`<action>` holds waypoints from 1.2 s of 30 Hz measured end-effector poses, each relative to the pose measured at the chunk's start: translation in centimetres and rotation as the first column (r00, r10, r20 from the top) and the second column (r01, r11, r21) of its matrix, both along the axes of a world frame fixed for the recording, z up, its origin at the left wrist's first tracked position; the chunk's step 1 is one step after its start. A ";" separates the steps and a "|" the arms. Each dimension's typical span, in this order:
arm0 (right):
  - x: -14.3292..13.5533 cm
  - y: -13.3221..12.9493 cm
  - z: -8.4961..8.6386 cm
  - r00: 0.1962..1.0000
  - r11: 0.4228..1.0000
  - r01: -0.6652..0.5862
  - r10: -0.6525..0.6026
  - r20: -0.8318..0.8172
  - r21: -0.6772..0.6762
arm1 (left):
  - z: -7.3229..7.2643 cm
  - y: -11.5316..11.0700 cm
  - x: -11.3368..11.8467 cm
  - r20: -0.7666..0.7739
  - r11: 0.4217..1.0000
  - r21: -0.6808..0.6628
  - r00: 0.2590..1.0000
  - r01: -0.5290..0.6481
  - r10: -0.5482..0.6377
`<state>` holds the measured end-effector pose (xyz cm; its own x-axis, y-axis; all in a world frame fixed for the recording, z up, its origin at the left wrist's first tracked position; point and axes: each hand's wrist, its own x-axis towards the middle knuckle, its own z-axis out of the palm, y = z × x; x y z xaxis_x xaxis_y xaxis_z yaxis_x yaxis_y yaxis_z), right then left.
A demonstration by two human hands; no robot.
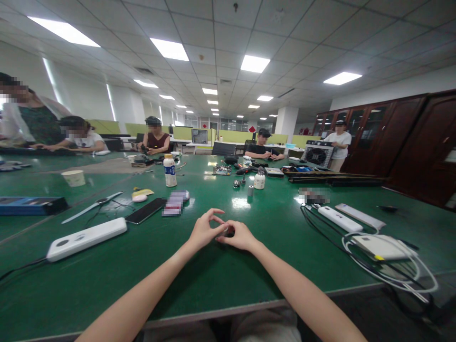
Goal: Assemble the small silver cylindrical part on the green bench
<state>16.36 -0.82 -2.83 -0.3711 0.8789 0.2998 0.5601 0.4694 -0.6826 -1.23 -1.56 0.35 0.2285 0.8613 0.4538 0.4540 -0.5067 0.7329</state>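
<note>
Both hands meet over the green table point(199, 266), near the middle of the view. Between their fingertips is a small object point(223, 231), pale with a dark part, mostly hidden by the fingers. My left hand point(207, 228) has its thumb against it and its index finger raised and curved. My right hand point(239, 235) curls its thumb and fingers around the other side. Beyond the hands stand a small metallic cylinder point(250, 191) and a round white bottle point(260, 179). A taller bottle with a blue and white label point(170, 171) is upright further left.
At left lie a white power strip point(89, 239), a black phone point(146, 210) and a paper cup point(73, 178). To the right are another power strip point(340, 218), a white box point(381, 247) and looped cables. Several people are around the far side.
</note>
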 end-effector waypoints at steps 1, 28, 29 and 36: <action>0.0 0.0 0.0 1.000 1.000 -0.004 0.004 0.003 0.001 | 0.0 0.0 0.0 -0.002 1.000 0.000 1.000 0.002 -0.002; 3.0 3.5 1.8 0.827 0.901 -0.052 -0.203 -0.524 -0.432 | -0.4 0.3 -0.1 -0.008 1.000 0.012 1.000 -0.006 0.006; 2.6 3.3 1.5 0.841 0.895 -0.112 -0.146 -0.520 -0.433 | -0.3 0.2 -0.1 -0.003 1.000 0.010 1.000 -0.002 0.002; 0.2 1.5 -0.6 0.855 0.877 -0.344 0.146 -0.499 -0.334 | 0.2 -0.3 0.1 0.007 1.000 0.017 1.000 0.018 -0.019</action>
<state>16.52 0.64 -3.40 -0.5033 0.8541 0.1313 0.0516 0.1814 -0.9821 -1.14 -1.86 0.58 0.2411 0.8490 0.4703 0.4393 -0.5275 0.7271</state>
